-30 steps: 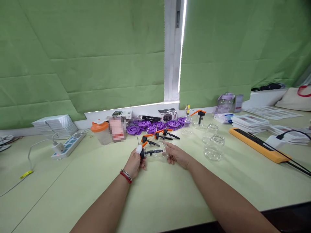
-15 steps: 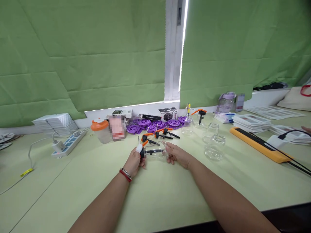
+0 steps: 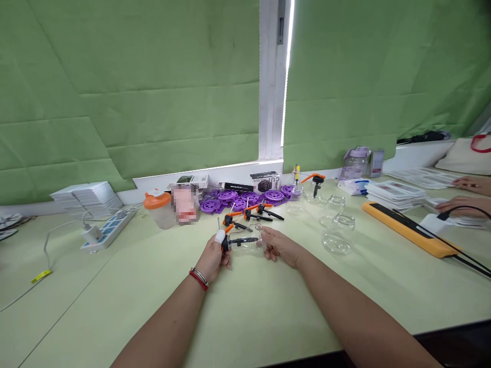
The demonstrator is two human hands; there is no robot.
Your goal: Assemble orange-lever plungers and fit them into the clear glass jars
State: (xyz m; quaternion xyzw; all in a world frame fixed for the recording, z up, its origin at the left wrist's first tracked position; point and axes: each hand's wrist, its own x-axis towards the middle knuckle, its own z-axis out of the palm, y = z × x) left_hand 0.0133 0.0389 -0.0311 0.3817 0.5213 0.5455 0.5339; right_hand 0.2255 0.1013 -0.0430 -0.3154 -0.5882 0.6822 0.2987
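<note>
A clear jar [image 3: 250,249] lies sideways between my hands, with a black rod-shaped mechanism [image 3: 245,241] running inside it. My left hand [image 3: 213,255] is closed round the jar's black top end, where an orange handle [image 3: 229,228] with a metal rod sticks up; a white wrap covers the thumb. At the jar's other end, my right hand [image 3: 279,246] grips the clear glass with curled fingers. Just beyond lie several loose black mechanisms [image 3: 258,215] with orange handles. To the right stand clear empty jars [image 3: 336,241], and farther back a jar [image 3: 315,193] has a black-and-orange top fitted.
Purple wheel-shaped parts [image 3: 274,196] are heaped along the wall beside a shaker cup [image 3: 158,212]. A power strip [image 3: 109,232] sits at left, an orange power strip [image 3: 410,230] at right. Another person's hands [image 3: 466,204] rest near paper stacks [image 3: 399,193] at far right.
Another person's hands have come farther into view over the papers at the right. My hands keep nearly the same hold on the jar; the view has shifted slightly.
</note>
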